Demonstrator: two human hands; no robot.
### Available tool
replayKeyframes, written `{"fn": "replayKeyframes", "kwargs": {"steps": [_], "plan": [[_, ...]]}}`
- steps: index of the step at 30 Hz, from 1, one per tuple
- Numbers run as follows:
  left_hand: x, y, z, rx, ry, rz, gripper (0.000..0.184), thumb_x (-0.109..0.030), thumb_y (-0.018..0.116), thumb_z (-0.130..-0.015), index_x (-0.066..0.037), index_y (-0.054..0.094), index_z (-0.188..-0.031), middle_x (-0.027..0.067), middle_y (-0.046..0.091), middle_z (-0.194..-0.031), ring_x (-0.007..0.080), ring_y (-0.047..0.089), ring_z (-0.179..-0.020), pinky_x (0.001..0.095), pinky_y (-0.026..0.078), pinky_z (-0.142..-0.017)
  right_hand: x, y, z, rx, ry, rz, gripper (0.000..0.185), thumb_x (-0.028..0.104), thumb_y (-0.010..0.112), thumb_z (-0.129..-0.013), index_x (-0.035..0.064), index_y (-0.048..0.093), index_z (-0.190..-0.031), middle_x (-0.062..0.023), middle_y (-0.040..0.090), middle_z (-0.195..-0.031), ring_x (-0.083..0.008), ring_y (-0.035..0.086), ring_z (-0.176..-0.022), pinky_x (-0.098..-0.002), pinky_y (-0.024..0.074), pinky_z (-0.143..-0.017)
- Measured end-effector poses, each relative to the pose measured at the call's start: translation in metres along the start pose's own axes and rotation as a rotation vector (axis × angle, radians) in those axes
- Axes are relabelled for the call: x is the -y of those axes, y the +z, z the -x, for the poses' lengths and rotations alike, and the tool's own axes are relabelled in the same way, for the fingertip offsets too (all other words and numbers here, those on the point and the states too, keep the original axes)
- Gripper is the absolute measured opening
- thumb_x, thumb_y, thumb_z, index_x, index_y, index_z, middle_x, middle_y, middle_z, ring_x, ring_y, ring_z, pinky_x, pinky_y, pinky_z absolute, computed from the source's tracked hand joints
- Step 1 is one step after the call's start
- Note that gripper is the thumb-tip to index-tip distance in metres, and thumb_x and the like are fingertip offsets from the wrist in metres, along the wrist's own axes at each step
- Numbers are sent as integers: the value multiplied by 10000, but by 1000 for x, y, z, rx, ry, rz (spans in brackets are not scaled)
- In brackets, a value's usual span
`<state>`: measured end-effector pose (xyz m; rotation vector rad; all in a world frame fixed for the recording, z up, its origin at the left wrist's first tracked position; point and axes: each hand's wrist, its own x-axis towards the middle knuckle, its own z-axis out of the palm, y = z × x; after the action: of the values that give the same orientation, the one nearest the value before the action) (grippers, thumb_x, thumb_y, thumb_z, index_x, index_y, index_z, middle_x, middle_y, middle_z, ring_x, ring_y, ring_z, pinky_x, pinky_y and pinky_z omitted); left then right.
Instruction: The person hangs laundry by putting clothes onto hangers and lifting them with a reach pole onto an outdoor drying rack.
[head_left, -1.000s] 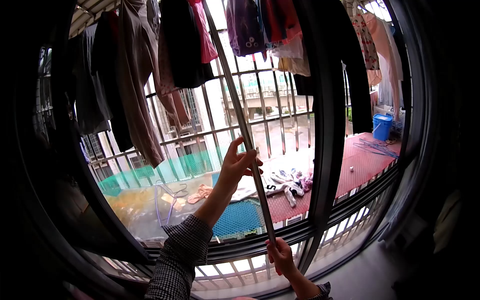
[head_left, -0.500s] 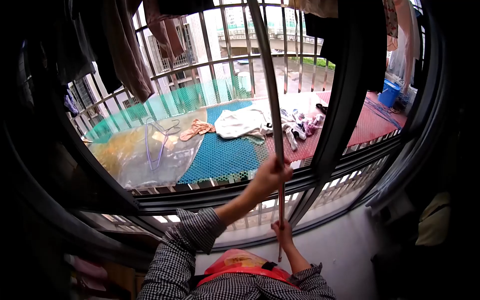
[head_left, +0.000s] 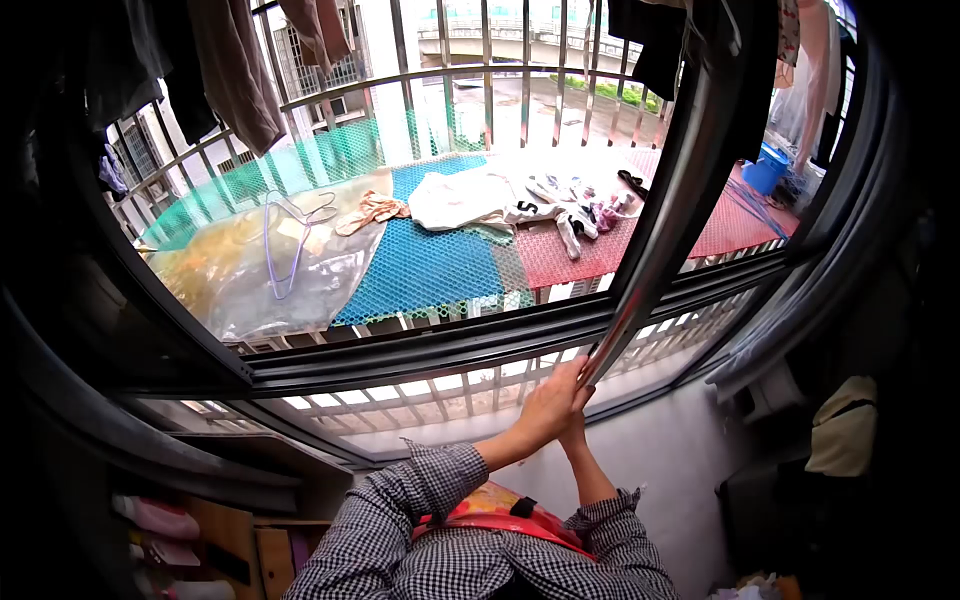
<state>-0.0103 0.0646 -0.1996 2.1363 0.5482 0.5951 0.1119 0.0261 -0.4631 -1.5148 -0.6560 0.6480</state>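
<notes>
A long metal pole (head_left: 650,255) slants from my hands up to the right, in front of the dark window frame. My left hand (head_left: 551,402) is wrapped round its lower part. Just behind and below, my right hand (head_left: 574,426) is closed at the pole's lower end, partly hidden by the left one. Beyond the sill, a white garment (head_left: 455,201) lies on blue netting (head_left: 430,275). White and purple clothes (head_left: 572,205) rest on the red mat (head_left: 560,262). A purple hanger (head_left: 282,245) and a peach cloth (head_left: 372,212) lie to the left.
Dark and grey clothes (head_left: 235,75) hang at the upper left. Metal bars (head_left: 487,100) stand beyond the ledge. A blue bucket (head_left: 765,170) sits at the right. The window's black sill (head_left: 430,360) runs across the middle, with shelves (head_left: 225,535) at the lower left.
The view has tilted down. The pole has shifted right and leans right now. My left hand has slid down the pole to meet my right hand.
</notes>
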Motion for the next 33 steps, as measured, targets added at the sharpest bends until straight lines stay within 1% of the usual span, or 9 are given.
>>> {"fn": "replayKeyframes", "kwargs": {"steps": [7, 9, 12, 16, 18, 20, 23, 28, 33], "plan": [[14, 0, -5, -4, 64, 82, 479, -235, 525, -878, -68, 384, -1304, 217, 515, -1157, 313, 614, -908, 400, 475, -795, 18, -13, 22, 3, -6, 254, 386, 337, 546, -873, 102, 510, -1177, -74, 584, -1075, -202, 535, -1053, -319, 399, -859], [12, -15, -6, -44, 75, 122, 455, -187, 533, -879, -47, 393, -1288, 210, 525, -1139, 286, 632, -873, 365, 492, -778, 37, -2, 22, -81, 17, 241, 335, 314, 567, -863, 75, 553, -1097, -84, 610, -993, -216, 571, -974, -326, 424, -815], [8, -37, -11, -110, 113, 233, 443, -111, 578, -846, -22, 436, -1255, 188, 549, -1125, 236, 637, -855, 322, 512, -737, -2, -7, 5, -78, 95, 274, 300, 295, 585, -849, 29, 571, -988, -80, 594, -810, -217, 585, -671, -328, 455, -551], [20, -104, -24, -300, 229, 183, 370, 1, 573, -818, -7, 505, -1182, 158, 576, -1061, 187, 631, -824, 255, 541, -686, -56, -30, -19, -319, 282, 223, 245, 263, 628, -814, 37, 537, -838, -62, 531, -674, -169, 469, -412, -296, 386, -328], [39, -150, -29, -418, 130, 161, 358, -62, 595, -818, 7, 517, -1161, 181, 565, -1091, 196, 604, -827, 291, 516, -632, -70, -44, -26, -329, 300, 241, 266, 278, 633, -810, 32, 533, -824, -54, 539, -655, -165, 475, -417, -301, 395, -342], [86, -200, -37, -611, 119, -179, 354, -79, 605, -803, -1, 533, -1141, 179, 569, -1065, 273, 575, -856, 344, 479, -763, -47, -48, -21, -315, 328, 212, 273, 285, 642, -802, 32, 537, -805, -48, 552, -648, -156, 472, -408, -293, 379, -332], [170, -280, -37, -740, -173, -509, 367, -133, 610, -781, -31, 547, -1128, 189, 573, -1071, 336, 568, -943, 401, 458, -829, -7, -40, -11, -248, 461, 181, 310, 272, 651, -774, -12, 588, -880, -101, 618, -763, -248, 572, -678, -359, 446, -670], [259, -378, -12, -748, -557, -933, 327, -160, 584, -784, -51, 559, -1091, 147, 587, -1083, 329, 543, -1020, 413, 457, -849, -2, -37, -10, -340, 291, 168, 440, 96, 734, -686, -8, 518, -1055, -95, 598, -884, -191, 571, -778, -321, 455, -711], [280, -398, -8, -585, -691, -954, 217, -154, 552, -796, -49, 566, -987, 123, 600, -1050, 331, 545, -1017, 416, 468, -831, 9, -27, -4, -429, 138, 443, 642, 168, 730, -714, 12, 391, -1236, -158, 543, -1092, -348, 533, -1019, -396, 418, -865]]}}
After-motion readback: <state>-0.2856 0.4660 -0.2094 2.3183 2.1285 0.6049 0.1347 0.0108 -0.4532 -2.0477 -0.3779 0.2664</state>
